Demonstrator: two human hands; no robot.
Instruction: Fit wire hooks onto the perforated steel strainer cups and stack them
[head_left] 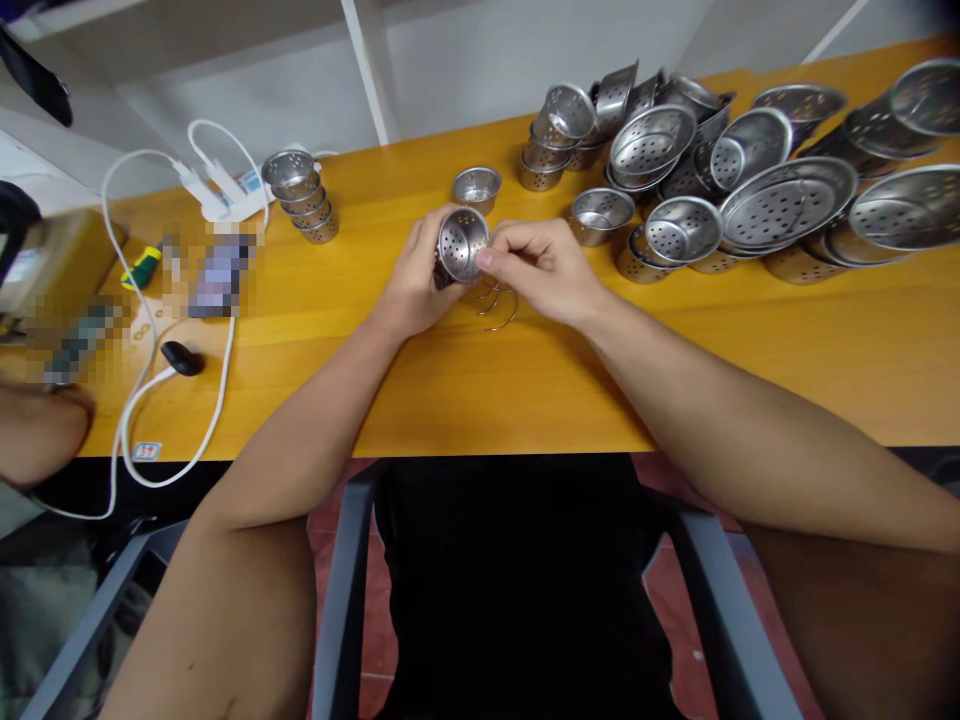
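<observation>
Silvery cup (462, 244), tilted, perforated inside, outside unclear

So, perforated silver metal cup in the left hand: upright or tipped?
Tipped: the perforated silver metal cup in the left hand has its round mouth turned toward the camera, showing its holed base.

Head view looks down, seemingly near the desk (300, 330).

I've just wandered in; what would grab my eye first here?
Probably the shiny heap of perforated metal cups crowding the right of the yellow table. Next, the hands at the middle: the left hand holds one cup, while the right hand seems to touch its rim.
</observation>
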